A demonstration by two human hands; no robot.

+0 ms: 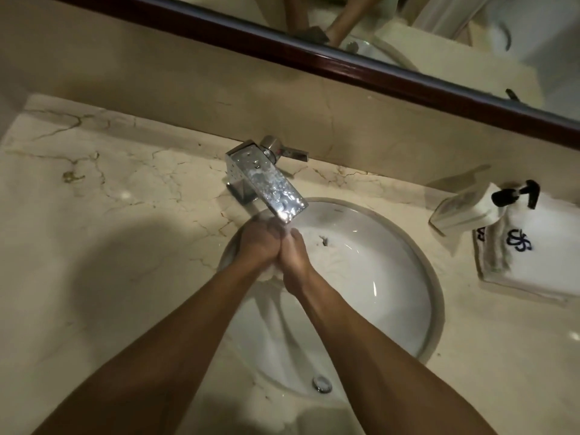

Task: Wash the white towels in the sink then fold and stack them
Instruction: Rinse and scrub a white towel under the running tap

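Note:
A wet white towel (329, 262) lies bunched in the round white sink (392, 296), under the chrome faucet (270, 180). My left hand (260, 243) and my right hand (295, 255) are pressed side by side below the spout, each gripping the towel's bunched cloth. Part of the towel hangs down under my forearms and is hidden there. A folded white towel (530, 265) with a dark blue monogram lies on the counter to the right of the sink.
The marble counter (110, 215) runs left of the sink. A white soap dispenser (470, 205) with a black pump lies across the folded towel's far end. A dark-framed mirror (345, 67) sits above the backsplash. The overflow hole (322, 383) is at the sink's near wall.

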